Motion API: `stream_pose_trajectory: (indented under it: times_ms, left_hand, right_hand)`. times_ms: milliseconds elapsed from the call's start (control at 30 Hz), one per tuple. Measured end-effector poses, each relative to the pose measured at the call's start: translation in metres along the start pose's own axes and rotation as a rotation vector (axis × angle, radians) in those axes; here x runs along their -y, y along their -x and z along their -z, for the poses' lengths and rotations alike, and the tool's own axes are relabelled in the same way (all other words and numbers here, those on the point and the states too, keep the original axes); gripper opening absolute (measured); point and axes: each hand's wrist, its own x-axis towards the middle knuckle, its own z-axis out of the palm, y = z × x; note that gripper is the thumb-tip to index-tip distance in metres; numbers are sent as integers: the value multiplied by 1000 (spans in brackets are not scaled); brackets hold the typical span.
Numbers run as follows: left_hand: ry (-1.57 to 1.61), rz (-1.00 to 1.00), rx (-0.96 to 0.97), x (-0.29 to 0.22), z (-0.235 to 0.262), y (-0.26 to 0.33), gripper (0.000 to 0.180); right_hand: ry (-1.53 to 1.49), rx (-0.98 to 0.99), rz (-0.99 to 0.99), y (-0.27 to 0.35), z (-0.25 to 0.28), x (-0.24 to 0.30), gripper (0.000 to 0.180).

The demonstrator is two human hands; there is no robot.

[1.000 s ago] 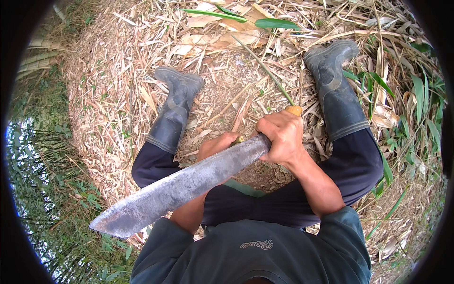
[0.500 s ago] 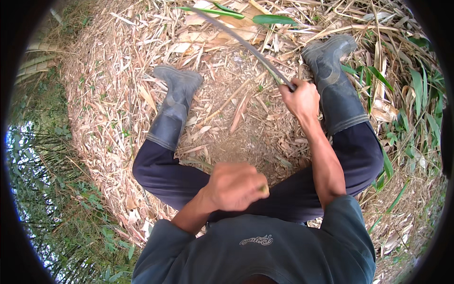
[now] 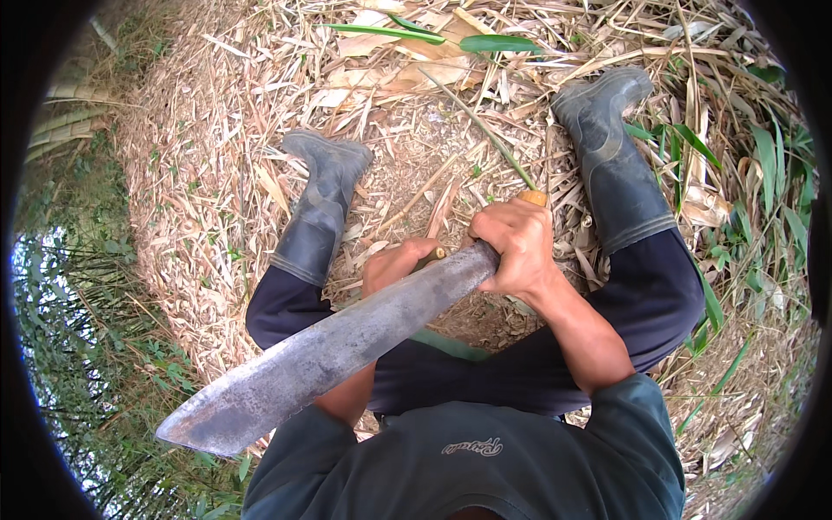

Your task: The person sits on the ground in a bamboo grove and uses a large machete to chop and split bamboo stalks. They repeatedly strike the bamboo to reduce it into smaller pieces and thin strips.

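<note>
My right hand grips the wooden handle of a long grey machete, whose broad blade runs down to the lower left across my body. Partly behind the blade, my left hand is closed on a thin bamboo stick of which only the short end shows. A long thin green stem lies on the ground beyond my hands. I stand in dark rubber boots, left and right, on dry leaf litter.
Dry bamboo leaves and husks cover the ground. Green leaves lie at the top, and green grass blades grow at the right. Bamboo stalks and foliage fall away at the left.
Half a second ago the machete was swung forward and down toward the ground by my right boot; now it is drawn back up across my body. My left hand has moved forward again.
</note>
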Motion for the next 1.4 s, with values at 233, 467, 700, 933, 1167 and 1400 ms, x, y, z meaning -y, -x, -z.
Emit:
stream_pose_trajectory:
  times_ms: [233,467,700,933,1167,1400]
  left_hand:
    - [36,39,25,-3,-1,-2,30]
    - [25,46,12,1,-2,1,31]
    - [-132,-111,-11,0,1,-6,32]
    - [-247,-205,-40,11,1,-1,36]
    - [-112,-368,-72,-29,-7,7,18]
    - [-45,-18,-138,-5,-10,9,22]
  right_hand:
    - [16,9,12,1,0,-4,35]
    - [35,30,10,0,3,-4,34]
    - [37,51,19,2,-1,-8,34]
    - [34,7,32,5,-6,-14,37]
    - [173,-23,-604,0,-14,-57,17]
    - [44,-108,-323,14,-16,-48,16]
